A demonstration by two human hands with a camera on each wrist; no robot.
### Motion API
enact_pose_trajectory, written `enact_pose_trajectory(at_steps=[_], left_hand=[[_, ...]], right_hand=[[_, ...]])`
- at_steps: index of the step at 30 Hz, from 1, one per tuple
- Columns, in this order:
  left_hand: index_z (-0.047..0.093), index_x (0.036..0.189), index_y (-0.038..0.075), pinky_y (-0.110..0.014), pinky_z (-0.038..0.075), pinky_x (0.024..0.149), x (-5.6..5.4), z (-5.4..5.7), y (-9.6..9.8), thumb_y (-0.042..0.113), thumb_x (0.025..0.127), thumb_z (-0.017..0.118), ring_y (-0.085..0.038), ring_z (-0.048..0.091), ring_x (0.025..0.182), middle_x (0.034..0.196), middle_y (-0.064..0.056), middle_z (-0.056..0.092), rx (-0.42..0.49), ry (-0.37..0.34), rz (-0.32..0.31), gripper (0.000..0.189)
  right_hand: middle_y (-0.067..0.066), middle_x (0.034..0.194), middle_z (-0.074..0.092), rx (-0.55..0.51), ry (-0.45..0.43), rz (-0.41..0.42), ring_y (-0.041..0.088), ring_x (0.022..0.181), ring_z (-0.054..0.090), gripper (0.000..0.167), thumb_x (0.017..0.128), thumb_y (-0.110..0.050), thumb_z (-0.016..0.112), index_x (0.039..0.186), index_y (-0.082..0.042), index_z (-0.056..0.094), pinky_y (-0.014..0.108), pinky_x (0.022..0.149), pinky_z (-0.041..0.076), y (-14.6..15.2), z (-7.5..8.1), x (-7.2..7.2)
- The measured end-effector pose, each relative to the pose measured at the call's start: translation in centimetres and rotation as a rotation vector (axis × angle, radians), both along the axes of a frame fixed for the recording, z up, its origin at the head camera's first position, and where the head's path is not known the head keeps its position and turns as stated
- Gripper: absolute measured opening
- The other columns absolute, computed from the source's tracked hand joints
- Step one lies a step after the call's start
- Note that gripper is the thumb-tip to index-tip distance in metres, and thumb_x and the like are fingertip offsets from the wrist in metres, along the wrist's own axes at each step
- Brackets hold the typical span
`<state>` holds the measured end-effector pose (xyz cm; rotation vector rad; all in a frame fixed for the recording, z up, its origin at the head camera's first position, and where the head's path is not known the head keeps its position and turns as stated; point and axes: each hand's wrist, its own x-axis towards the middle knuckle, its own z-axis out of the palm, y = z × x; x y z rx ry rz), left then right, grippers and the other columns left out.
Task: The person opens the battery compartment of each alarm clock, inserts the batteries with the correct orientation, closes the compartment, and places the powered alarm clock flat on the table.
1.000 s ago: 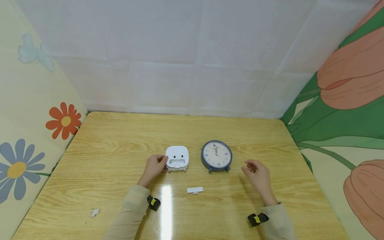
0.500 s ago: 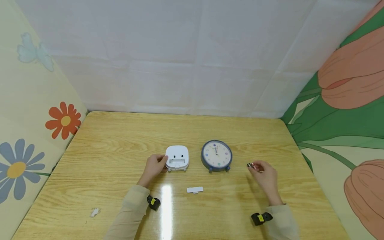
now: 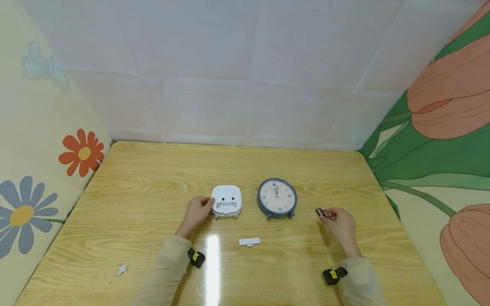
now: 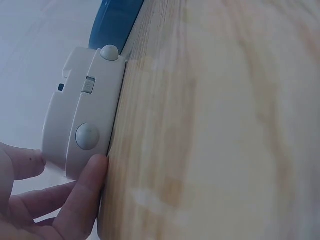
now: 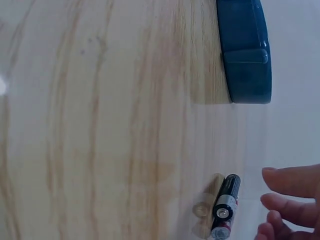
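A white alarm clock [image 3: 226, 196] lies with its back upward, two dark knobs above an uncovered battery slot. My left hand [image 3: 197, 212] grips its left edge; in the left wrist view the thumb [image 4: 27, 164] is on one side and a finger [image 4: 90, 175] reaches under the rim. Over on the right, two AAA-size batteries [image 5: 226, 205] lie side by side on the table. Close beside them is my right hand [image 3: 340, 225]; the right wrist view shows a gap between its relaxed fingers [image 5: 292, 182] and the batteries.
A round blue clock [image 3: 277, 196] lies face up between the white clock and the batteries. Nearer me on the wooden table [image 3: 172, 170] is a white battery cover [image 3: 249, 242]. A small white scrap or mark [image 3: 121, 270] shows at the front left.
My right hand has moved a little right and toward me, and the batteries that were in its fingers now rest on the table. The left hand and white clock have stayed put.
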<state>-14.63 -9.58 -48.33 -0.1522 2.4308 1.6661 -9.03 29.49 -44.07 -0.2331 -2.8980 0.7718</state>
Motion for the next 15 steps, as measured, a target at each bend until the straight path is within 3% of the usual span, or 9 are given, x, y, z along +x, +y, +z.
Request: enact_pose_trajectory(at_steps=[11, 15], left_hand=[[0.06, 0.108, -0.01, -0.027, 0.053, 0.055, -0.09, -0.05, -0.07, 0.013, 0.093, 0.052, -0.016, 0.06, 0.06, 0.085, -0.018, 0.063, 0.003, -0.002, -0.002, 0.029], [0.06, 0.108, -0.011, -0.026, 0.053, 0.055, -0.06, -0.1, -0.04, 0.012, 0.092, 0.052, -0.016, 0.06, 0.06, 0.084, -0.018, 0.063, 0.008, 0.002, -0.001, 0.029]], right_hand=[[0.015, 0.074, 0.057, -0.006, -0.167, -0.017, 0.023, 0.063, 0.049, 0.026, 0.078, -0.011, 0.068, 0.09, 0.011, 0.062, 0.03, 0.052, 0.035, 0.34, -0.29, -0.48], [0.014, 0.073, 0.057, -0.005, -0.191, -0.011, 0.022, 0.062, 0.048, 0.026, 0.078, -0.012, 0.067, 0.09, 0.011, 0.061, 0.029, 0.052, 0.035, 0.41, -0.46, -0.65]])
